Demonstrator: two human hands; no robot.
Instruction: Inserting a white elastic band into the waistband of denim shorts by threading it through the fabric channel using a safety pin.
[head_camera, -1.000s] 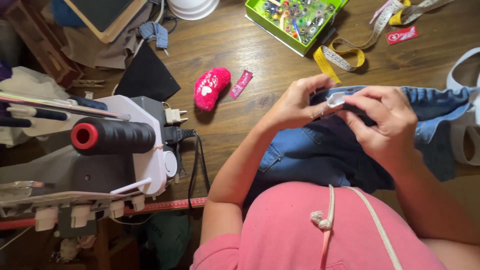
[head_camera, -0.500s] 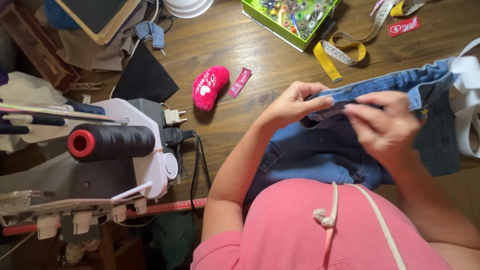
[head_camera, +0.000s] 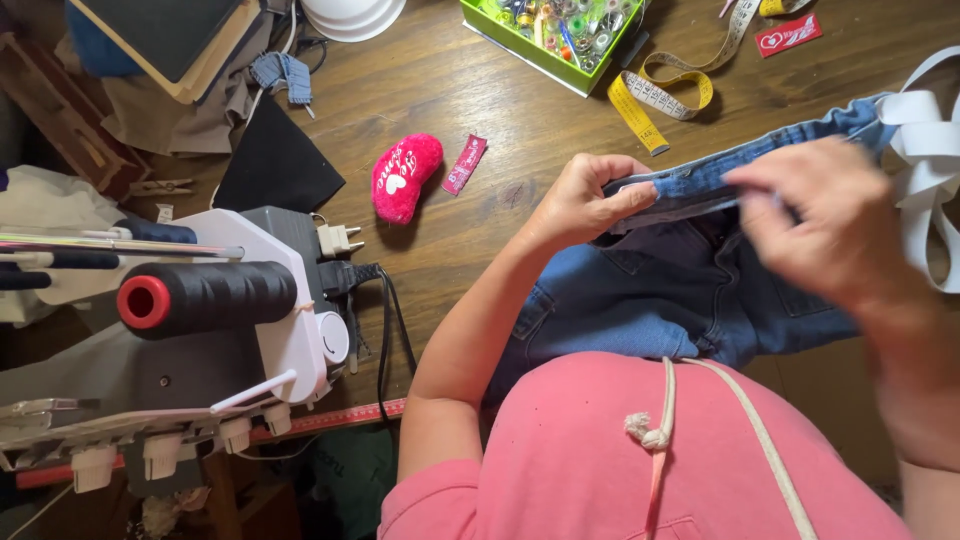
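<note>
I see a wooden table (head_camera: 480, 90) with a sewing machine (head_camera: 200, 330) at the left, a black thread spool (head_camera: 205, 297) lying on it. Jeans (head_camera: 680, 290) lie in the lap, waistband raised over the table edge. Left hand (head_camera: 585, 200) fingers pinch the waistband. Right hand (head_camera: 830, 220) is blurred over the denim; I can't tell its grip. Nearby: green tray (head_camera: 550, 40), yellow tape measure (head_camera: 665, 95), red heart pincushion (head_camera: 405, 175).

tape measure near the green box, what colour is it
Yellow, with dark markings; the tape measure lies curled on the wooden table, clearest in the head view.
</note>
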